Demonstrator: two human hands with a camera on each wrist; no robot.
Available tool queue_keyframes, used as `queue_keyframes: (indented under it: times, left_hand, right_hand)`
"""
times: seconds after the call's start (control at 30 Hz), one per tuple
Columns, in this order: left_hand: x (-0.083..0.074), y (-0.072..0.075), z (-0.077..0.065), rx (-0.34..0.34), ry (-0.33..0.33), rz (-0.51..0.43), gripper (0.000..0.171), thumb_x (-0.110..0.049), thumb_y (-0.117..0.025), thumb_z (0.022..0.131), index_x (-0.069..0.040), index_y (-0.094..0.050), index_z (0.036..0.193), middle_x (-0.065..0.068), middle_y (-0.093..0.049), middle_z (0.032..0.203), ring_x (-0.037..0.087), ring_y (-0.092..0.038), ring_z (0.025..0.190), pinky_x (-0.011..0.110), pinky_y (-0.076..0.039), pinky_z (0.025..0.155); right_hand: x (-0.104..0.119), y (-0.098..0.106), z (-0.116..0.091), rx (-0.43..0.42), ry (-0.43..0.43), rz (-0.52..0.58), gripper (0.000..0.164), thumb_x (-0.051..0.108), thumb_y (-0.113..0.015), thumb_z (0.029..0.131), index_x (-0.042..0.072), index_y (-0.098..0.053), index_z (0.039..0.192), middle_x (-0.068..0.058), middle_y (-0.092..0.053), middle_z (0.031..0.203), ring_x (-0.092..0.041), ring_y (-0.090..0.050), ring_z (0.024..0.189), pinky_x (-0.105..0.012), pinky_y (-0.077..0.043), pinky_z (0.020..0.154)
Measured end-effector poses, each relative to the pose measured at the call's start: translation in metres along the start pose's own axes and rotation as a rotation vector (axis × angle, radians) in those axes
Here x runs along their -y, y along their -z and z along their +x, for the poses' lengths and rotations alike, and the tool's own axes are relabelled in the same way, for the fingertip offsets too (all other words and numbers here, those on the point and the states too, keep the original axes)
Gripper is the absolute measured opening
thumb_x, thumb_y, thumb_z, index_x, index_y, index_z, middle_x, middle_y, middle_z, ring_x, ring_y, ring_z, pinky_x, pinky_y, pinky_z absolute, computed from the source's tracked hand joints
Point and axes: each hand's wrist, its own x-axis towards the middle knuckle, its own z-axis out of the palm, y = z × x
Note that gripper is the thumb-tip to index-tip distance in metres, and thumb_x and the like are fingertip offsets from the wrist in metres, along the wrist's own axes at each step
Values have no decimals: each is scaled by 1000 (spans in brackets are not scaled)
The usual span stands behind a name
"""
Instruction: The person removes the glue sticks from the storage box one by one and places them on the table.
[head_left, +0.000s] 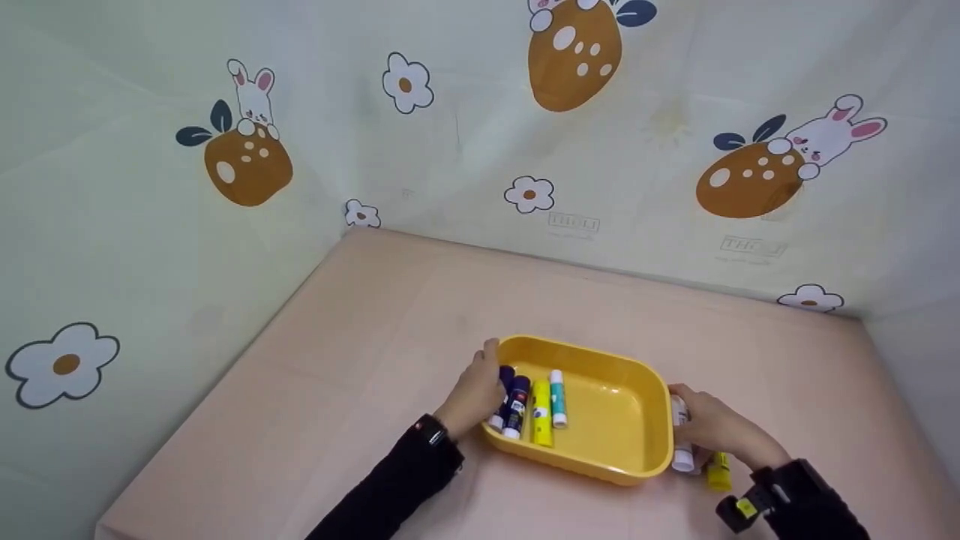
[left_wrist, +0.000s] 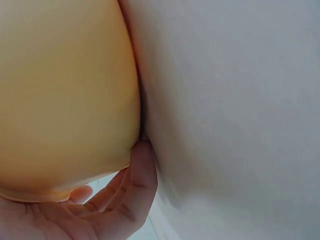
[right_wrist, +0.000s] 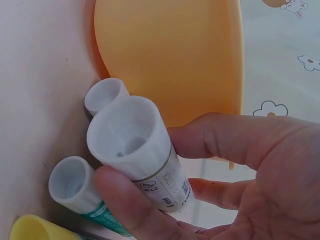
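Note:
My left hand [head_left: 472, 391] grips the left end of a yellow plastic basin [head_left: 607, 424]; in the left wrist view its fingers [left_wrist: 144, 172] curl against the basin's outer wall. Inside, along the left side, lie several glue sticks: dark blue ones [head_left: 517, 405], a yellow one [head_left: 542, 412] and a teal one with white ends [head_left: 558, 397]. Just outside the right end, my right hand [head_left: 720, 427] holds a white glue stick [right_wrist: 162, 180] between thumb and fingers, its hollow end towards the camera.
Beside the held stick, outside the basin, are another white-ended tube [right_wrist: 106, 96], a green-and-white glue stick [right_wrist: 102, 212] and a yellow one [head_left: 718, 472]. A pink-beige cloth [head_left: 375, 322] covers the table. Patterned curtains [head_left: 465, 135] stand behind and at the sides.

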Motion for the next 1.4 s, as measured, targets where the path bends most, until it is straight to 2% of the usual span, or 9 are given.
queue_keyframes:
  times: [0.2, 0.43, 0.63, 0.8, 0.93, 1.13, 1.27, 1.4]
  left_hand:
    - [0, 0, 0, -5, -15, 6, 61, 5, -49, 86, -3, -24, 141, 25, -48, 123, 33, -57, 107, 43, -47, 95]
    - [0, 1, -2, 3, -10, 2, 62, 4, -48, 87, -4, -21, 142, 25, -47, 125, 33, -56, 108, 44, -47, 96]
    - [-1, 2, -2, 8, -18, 2, 62, 4, -48, 86, -4, -21, 141, 25, -47, 125, 32, -56, 106, 43, -47, 95]
    - [-1, 1, -1, 4, -15, 12, 62, 4, -48, 86, -5, -22, 141, 24, -48, 123, 31, -57, 104, 42, -48, 94]
    - [-1, 1, -1, 0, -15, 12, 61, 5, -48, 86, -4, -23, 140, 24, -48, 121, 31, -57, 103, 42, -49, 93]
    - [0, 2, -1, -5, -29, 5, 63, 6, -48, 84, -3, -23, 140, 25, -48, 122, 33, -57, 104, 43, -48, 93]
    - [0, 1, -1, -3, -22, -7, 63, 6, -48, 84, -3, -22, 141, 25, -47, 124, 34, -56, 107, 44, -47, 95]
    - [0, 1, 0, 3, -9, -14, 63, 5, -47, 85, -4, -21, 142, 25, -46, 126, 33, -55, 110, 44, -46, 97]
  right_hand:
    - [1, 0, -2, -40, -9, -55, 72, 19, -73, 77, 2, -37, 137, -20, -44, 100, -23, -53, 62, -29, -53, 54]
    - [2, 4, -3, -63, 43, -109, 69, 20, -71, 78, -1, -38, 135, -18, -48, 96, -23, -50, 71, -30, -49, 59]
    - [2, 4, -2, -56, 15, -60, 72, 20, -72, 77, 0, -37, 136, -18, -46, 95, -20, -53, 60, -28, -51, 53]
    - [2, 7, -4, -54, 17, -30, 72, 21, -71, 79, -1, -34, 137, -18, -46, 95, -21, -53, 60, -28, -52, 54]
    - [3, 7, -7, -61, 12, 15, 66, 13, -65, 83, -1, -31, 138, -17, -46, 93, -20, -55, 56, -29, -53, 54]
    - [5, 5, -9, -108, 64, 93, 56, 4, -50, 89, -3, -27, 139, -16, -47, 92, -20, -55, 57, -31, -55, 53]
    - [7, 1, -10, -132, 83, 153, 54, 13, -47, 95, -2, -23, 141, -20, -49, 98, -19, -56, 58, -31, -55, 54]
    - [9, -4, -9, -133, 100, 194, 63, 28, -47, 97, -3, -16, 143, -25, -48, 109, -19, -60, 58, -33, -56, 54]
